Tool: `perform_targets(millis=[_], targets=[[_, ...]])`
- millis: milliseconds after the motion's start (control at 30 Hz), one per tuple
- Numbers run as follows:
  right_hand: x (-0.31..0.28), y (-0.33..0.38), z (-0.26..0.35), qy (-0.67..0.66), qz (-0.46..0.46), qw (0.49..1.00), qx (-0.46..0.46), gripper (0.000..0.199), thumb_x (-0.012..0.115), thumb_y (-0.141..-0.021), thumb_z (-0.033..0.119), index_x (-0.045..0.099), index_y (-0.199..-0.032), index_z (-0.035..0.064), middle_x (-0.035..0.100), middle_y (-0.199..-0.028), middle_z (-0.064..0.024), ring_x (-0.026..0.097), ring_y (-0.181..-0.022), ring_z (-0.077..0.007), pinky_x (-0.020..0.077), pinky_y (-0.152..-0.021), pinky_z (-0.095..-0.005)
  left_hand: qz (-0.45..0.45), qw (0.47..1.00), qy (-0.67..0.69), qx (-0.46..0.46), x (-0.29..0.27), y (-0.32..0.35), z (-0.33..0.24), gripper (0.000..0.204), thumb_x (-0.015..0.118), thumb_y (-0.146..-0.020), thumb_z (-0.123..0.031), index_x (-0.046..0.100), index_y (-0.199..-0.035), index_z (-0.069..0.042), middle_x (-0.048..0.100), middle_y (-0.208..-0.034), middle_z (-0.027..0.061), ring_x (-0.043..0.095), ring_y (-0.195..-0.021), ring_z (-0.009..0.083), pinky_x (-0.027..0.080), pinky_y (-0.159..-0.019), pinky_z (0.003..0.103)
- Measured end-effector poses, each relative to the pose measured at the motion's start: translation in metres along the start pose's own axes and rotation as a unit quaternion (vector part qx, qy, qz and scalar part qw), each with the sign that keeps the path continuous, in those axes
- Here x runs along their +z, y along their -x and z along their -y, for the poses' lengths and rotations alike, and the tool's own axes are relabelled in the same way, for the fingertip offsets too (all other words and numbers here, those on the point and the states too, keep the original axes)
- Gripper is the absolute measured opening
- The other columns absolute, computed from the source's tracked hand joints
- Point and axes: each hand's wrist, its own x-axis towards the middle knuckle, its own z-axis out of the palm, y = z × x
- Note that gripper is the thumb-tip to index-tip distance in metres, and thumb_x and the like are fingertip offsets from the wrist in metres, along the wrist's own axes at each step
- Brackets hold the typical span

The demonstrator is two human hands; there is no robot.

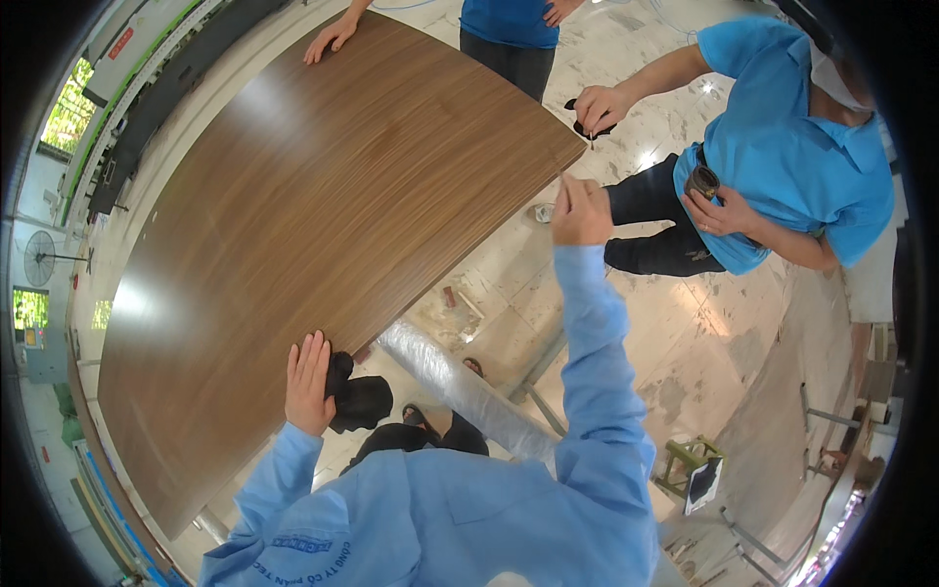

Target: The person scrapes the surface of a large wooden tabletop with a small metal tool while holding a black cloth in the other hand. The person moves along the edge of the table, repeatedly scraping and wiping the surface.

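A large brown wood-grain board stretches before me, raised above the floor. My left hand lies flat near its close edge, fingers stretched out. Beside it hangs a black, soft-looking bundle. My right hand is raised by the board's right corner with the fingers pinched together. Something thin seems to stick out from the fingertips, too small to make out. Across that corner, a co-worker's hand holds a small thin stick and a black cloth-like thing. Their other hand grips a small dark round container.
Another person's hand rests on the board's far edge. Below the board lies a plastic-wrapped roll. A green stool stands at lower right near metal frames. A long machine lines the left side, with a fan.
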Motion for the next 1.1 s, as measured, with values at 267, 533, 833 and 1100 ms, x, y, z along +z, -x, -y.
perform_targets(millis=[267,533,833,1100], targets=[[-0.037,0.064,0.090,-0.098,0.149,0.974,-0.138,0.025,0.066,-0.083,0.002,0.073,-0.107,0.0074,0.061,-0.088,-0.0070,0.062,-0.085,-0.0268,0.0553,-0.066,-0.0394,-0.006,1.000,0.022,-0.011,-0.004,-0.001,-0.002,0.092,0.067,-0.065,0.004,0.042,-0.154,0.001,0.039,-0.162,0.0187,0.035,-0.152,0.0358,0.023,-0.127,0.055],[-0.062,0.061,0.133,-0.050,0.151,0.978,-0.135,0.025,0.066,-0.081,0.002,0.070,-0.105,0.0072,0.063,-0.094,-0.0129,0.061,-0.087,-0.0322,0.0532,-0.072,-0.0449,-0.040,0.998,0.018,-0.041,0.001,0.008,-0.013,0.087,0.062,-0.070,0.008,0.043,-0.154,-0.002,0.041,-0.162,0.0140,0.035,-0.153,0.0305,0.025,-0.127,0.051],[-0.083,0.170,0.200,-0.148,0.265,0.923,-0.237,0.024,0.070,-0.079,0.004,0.069,-0.102,0.0030,0.063,-0.094,-0.0114,0.062,-0.089,-0.0327,0.0535,-0.076,-0.0428,-0.082,0.982,-0.003,-0.168,-0.001,0.110,0.011,0.090,0.061,-0.068,0.004,0.040,-0.156,-0.001,0.039,-0.163,0.0169,0.033,-0.154,0.0319,0.021,-0.128,0.052],[-0.065,0.127,0.193,-0.054,0.114,0.992,0.006,0.006,0.072,-0.090,0.008,0.069,-0.095,0.0084,0.069,-0.090,-0.0091,0.067,-0.081,-0.0286,0.0545,-0.070,-0.0397,-0.146,0.955,-0.062,-0.249,-0.013,0.225,0.059,0.083,0.055,-0.074,0.002,0.041,-0.156,-0.002,0.041,-0.163,0.0155,0.034,-0.154,0.0328,0.021,-0.128,0.051]])
